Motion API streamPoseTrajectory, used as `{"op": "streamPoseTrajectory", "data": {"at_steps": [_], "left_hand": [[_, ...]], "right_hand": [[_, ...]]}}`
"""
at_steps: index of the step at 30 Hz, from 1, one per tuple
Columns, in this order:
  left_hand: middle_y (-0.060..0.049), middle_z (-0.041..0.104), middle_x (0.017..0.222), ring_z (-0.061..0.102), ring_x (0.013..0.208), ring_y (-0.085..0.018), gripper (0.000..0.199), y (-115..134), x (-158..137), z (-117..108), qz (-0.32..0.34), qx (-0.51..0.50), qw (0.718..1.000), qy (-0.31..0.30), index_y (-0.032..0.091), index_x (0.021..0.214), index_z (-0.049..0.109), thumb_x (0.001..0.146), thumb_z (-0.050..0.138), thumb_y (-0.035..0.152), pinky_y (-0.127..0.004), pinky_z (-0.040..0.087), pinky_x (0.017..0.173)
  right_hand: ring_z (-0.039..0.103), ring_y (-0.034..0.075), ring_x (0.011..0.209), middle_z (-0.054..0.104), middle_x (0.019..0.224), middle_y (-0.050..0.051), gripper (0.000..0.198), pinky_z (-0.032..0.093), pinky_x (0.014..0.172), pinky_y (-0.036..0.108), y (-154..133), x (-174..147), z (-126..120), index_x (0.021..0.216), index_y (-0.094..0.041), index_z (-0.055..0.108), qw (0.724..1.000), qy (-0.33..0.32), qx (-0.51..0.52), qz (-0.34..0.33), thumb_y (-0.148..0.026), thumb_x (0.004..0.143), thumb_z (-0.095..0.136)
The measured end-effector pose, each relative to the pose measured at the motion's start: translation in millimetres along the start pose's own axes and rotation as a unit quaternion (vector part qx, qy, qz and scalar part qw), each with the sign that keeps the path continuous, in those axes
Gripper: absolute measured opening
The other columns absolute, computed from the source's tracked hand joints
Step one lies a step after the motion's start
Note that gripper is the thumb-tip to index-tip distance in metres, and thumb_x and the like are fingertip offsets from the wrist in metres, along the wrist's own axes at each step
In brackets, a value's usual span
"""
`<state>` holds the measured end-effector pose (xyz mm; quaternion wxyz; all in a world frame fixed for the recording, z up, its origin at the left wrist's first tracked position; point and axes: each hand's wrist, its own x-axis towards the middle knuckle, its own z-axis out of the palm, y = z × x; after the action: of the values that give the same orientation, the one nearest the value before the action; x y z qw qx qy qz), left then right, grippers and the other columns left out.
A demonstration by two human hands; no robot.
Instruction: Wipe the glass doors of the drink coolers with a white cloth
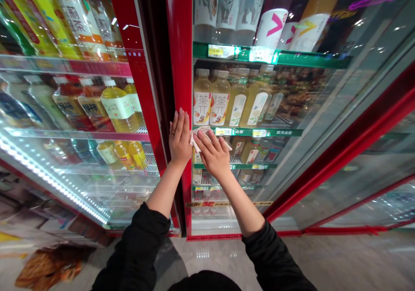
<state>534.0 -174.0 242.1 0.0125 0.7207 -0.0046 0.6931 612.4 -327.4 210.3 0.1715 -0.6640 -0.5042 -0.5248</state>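
My left hand (180,137) lies flat with straight fingers against the red door frame (179,44) of a drinks fridge. Beside it, my right hand (214,155) presses a crumpled white cloth (196,140) onto the glass door (223,146). Parts of the cloth stick out on both sides of the fingers, and the rest is hidden under the hand. Behind the glass, just above my right hand, tea bottles (220,98) with white labels stand on a green-edged shelf (279,132).
A second fridge (136,66) with bottles and a bright light strip (48,174) stands at left, past a dark gap. More red-framed glass (340,126) runs off to the right. On the grey floor (207,256) at lower left lies a brown crumpled item (48,267).
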Motion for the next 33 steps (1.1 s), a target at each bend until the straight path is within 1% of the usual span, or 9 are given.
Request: {"op": "streamPoseTrajectory", "data": {"at_steps": [2, 5, 8, 11, 14, 19, 23, 28, 33], "left_hand": [[0.002, 0.024, 0.186, 0.020, 0.173, -0.018, 0.067, 0, 0, 0, -0.003, -0.013, 1.000, -0.001, 0.036, 0.180, 0.017, 0.118, 0.036, 0.019, -0.039, 0.018, 0.145], [0.001, 0.026, 0.186, 0.021, 0.172, -0.018, 0.067, 1, 0, 0, -0.008, -0.008, 1.000, 0.002, 0.036, 0.180, 0.017, 0.118, 0.035, 0.019, -0.040, 0.019, 0.145], [0.002, 0.027, 0.185, 0.021, 0.172, -0.017, 0.065, 2, -1, 2, -0.011, -0.004, 1.000, 0.003, 0.036, 0.180, 0.018, 0.119, 0.033, 0.022, -0.040, 0.019, 0.145], [0.001, 0.028, 0.185, 0.020, 0.172, -0.019, 0.062, 0, -5, 3, -0.033, -0.007, 0.999, -0.008, 0.036, 0.180, 0.018, 0.120, 0.031, 0.027, -0.043, 0.017, 0.146], [0.000, 0.027, 0.186, 0.019, 0.172, -0.020, 0.063, -3, -7, 4, -0.051, -0.013, 0.998, -0.025, 0.036, 0.180, 0.017, 0.120, 0.032, 0.029, -0.045, 0.015, 0.146], [0.004, 0.024, 0.186, 0.018, 0.172, -0.020, 0.062, -3, -6, 2, -0.050, -0.053, 0.997, -0.030, 0.042, 0.180, 0.016, 0.120, 0.031, 0.031, -0.045, 0.014, 0.146], [0.003, 0.025, 0.186, 0.018, 0.172, -0.020, 0.061, -2, -6, 2, -0.040, -0.052, 0.998, -0.015, 0.042, 0.179, 0.018, 0.120, 0.030, 0.029, -0.045, 0.015, 0.146], [0.001, 0.028, 0.185, 0.019, 0.172, -0.021, 0.061, -3, -7, 4, -0.065, -0.048, 0.996, -0.030, 0.041, 0.179, 0.019, 0.120, 0.031, 0.033, -0.047, 0.013, 0.146], [0.003, 0.033, 0.183, 0.022, 0.171, -0.015, 0.060, -3, -7, 5, -0.022, 0.007, 1.000, 0.012, 0.040, 0.179, 0.021, 0.120, 0.031, 0.030, -0.042, 0.019, 0.145]], "right_hand": [[0.049, 0.017, 0.162, 0.069, 0.161, -0.003, 0.057, 0.006, 0.141, 0.034, 13, -26, -2, 0.170, -0.037, 0.049, 1.000, -0.008, 0.008, -0.011, -0.028, 0.113, 0.048], [0.051, 0.019, 0.161, 0.070, 0.160, 0.000, 0.063, 0.014, 0.140, 0.035, 33, -52, -3, 0.174, -0.035, 0.040, 0.999, 0.018, 0.007, 0.029, -0.026, 0.112, 0.048], [0.045, 0.025, 0.166, 0.059, 0.170, 0.003, 0.068, 0.018, 0.141, 0.044, 33, -40, 1, 0.178, -0.034, 0.027, 0.994, 0.026, 0.008, 0.104, -0.027, 0.113, 0.043], [0.036, 0.030, 0.170, 0.048, 0.178, 0.004, 0.069, 0.015, 0.142, 0.054, 11, -9, 9, 0.180, -0.031, 0.017, 0.984, 0.032, 0.007, 0.174, -0.029, 0.113, 0.038], [0.036, 0.027, 0.170, 0.048, 0.178, 0.001, 0.069, 0.011, 0.143, 0.050, -10, 7, 15, 0.179, -0.033, 0.015, 0.989, 0.016, 0.020, 0.144, -0.031, 0.114, 0.039], [0.049, 0.019, 0.163, 0.058, 0.169, -0.004, 0.064, 0.008, 0.142, 0.036, 0, -23, 7, 0.175, -0.043, 0.030, 0.998, -0.040, 0.029, 0.041, -0.029, 0.115, 0.047], [0.048, 0.019, 0.163, 0.059, 0.169, -0.002, 0.067, 0.008, 0.142, 0.037, 18, -30, -3, 0.176, -0.039, 0.028, 0.998, -0.014, 0.010, 0.060, -0.025, 0.114, 0.046], [0.033, 0.030, 0.171, 0.042, 0.181, 0.001, 0.070, 0.012, 0.143, 0.052, 4, 10, 1, 0.179, -0.034, 0.015, 0.988, -0.049, 0.012, 0.143, -0.029, 0.114, 0.040], [0.040, 0.025, 0.168, 0.049, 0.177, -0.004, 0.066, 0.010, 0.143, 0.044, 17, -4, 0, 0.178, -0.041, 0.020, 0.997, -0.061, 0.012, 0.048, -0.037, 0.115, 0.042]]}}
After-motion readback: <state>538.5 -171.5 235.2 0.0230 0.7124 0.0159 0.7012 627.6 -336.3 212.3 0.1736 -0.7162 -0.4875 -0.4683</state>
